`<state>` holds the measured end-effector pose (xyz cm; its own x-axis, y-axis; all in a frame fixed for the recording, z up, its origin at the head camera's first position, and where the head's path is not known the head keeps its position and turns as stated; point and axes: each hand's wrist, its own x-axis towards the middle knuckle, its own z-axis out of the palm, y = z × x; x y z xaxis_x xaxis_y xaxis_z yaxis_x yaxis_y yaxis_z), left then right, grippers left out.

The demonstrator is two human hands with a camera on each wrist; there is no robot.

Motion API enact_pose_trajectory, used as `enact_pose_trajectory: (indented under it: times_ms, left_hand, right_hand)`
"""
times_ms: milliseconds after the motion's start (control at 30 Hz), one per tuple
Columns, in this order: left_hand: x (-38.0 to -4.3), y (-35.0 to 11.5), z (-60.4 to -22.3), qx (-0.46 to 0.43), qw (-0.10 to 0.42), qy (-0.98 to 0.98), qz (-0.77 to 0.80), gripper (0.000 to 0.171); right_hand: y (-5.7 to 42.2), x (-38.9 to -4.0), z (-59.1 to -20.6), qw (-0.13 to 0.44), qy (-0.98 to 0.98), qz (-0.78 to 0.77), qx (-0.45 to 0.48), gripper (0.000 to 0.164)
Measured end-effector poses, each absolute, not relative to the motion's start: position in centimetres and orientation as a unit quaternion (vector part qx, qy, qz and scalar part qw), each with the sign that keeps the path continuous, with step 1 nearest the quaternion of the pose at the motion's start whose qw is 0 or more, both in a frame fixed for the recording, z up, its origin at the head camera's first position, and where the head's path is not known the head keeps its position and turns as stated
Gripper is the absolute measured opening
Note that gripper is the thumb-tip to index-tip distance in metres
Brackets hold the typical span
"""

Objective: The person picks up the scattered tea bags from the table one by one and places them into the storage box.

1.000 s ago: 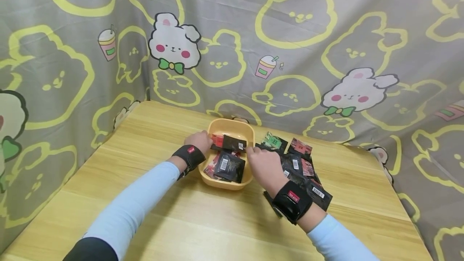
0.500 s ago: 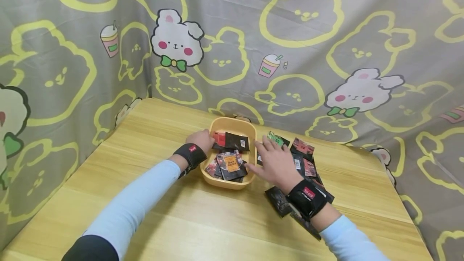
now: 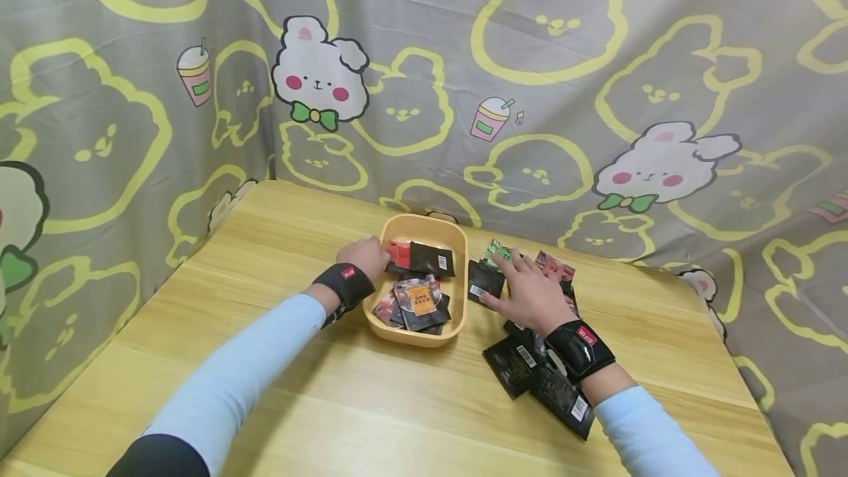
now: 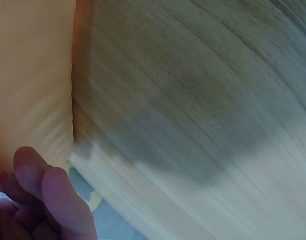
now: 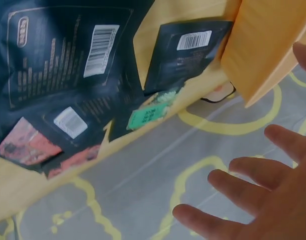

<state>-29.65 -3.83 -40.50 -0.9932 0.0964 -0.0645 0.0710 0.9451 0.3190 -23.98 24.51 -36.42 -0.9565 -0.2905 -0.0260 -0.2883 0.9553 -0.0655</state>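
Observation:
At the left rim of a yellow plastic basket, my left hand holds on, its fingertips at the outer wall in the left wrist view. Inside the basket lie several flat sachets, among them a sachet with an orange label, a black sachet and a red-topped sachet. My right hand, fingers spread and holding nothing, hovers over the loose sachets right of the basket. Near its fingers are a green-labelled sachet and a black sachet with a barcode.
More black sachets lie by the right wrist, partly under it in the head view, and a red one lies farther back. The wooden table meets a patterned grey curtain at the back and left.
A sachet with an orange label now lies on top in the basket. My right hand has let go and moved right, over the loose sachets. The left hand stays at the rim.

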Motion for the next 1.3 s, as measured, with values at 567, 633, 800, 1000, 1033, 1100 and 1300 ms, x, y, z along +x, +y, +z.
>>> enact_pose_trajectory:
  times_ms: [567, 633, 800, 1000, 1033, 1100, 1300]
  left_hand:
    - [-30.1, -3.8, -40.8, 0.031, 0.040, 0.986, 0.157, 0.030]
    - [-30.1, -3.8, -40.8, 0.033, 0.039, 0.987, 0.152, 0.030]
    - [-30.2, -3.9, -41.1, 0.057, 0.034, 0.990, 0.125, 0.028]
    - [-30.2, -3.8, -40.8, 0.070, 0.031, 0.991, 0.105, 0.027]
    - [-30.2, -3.8, -40.8, 0.060, 0.030, 0.991, 0.118, 0.028]
    - [-30.1, -3.8, -40.9, 0.043, 0.025, 0.989, 0.142, 0.030]
    - [-29.8, -3.7, -40.9, 0.030, 0.026, 0.987, 0.157, 0.030]
  right_hand:
    - [24.9, -27.2, -39.5, 0.093, 0.982, -0.060, -0.155, 0.079]
    - [24.9, -27.6, -40.0, 0.102, 0.981, -0.061, -0.155, 0.079]
    - [24.5, -28.5, -40.9, 0.107, 0.981, -0.052, -0.152, 0.080]
    - [24.1, -29.1, -40.9, 0.129, 0.980, -0.047, -0.141, 0.081]
    - [24.1, -29.2, -41.0, 0.135, 0.980, -0.048, -0.141, 0.082]
    - [24.2, -29.5, -41.3, 0.146, 0.978, -0.050, -0.139, 0.086]
    - [24.5, -30.0, -42.0, 0.163, 0.974, -0.058, -0.146, 0.092]
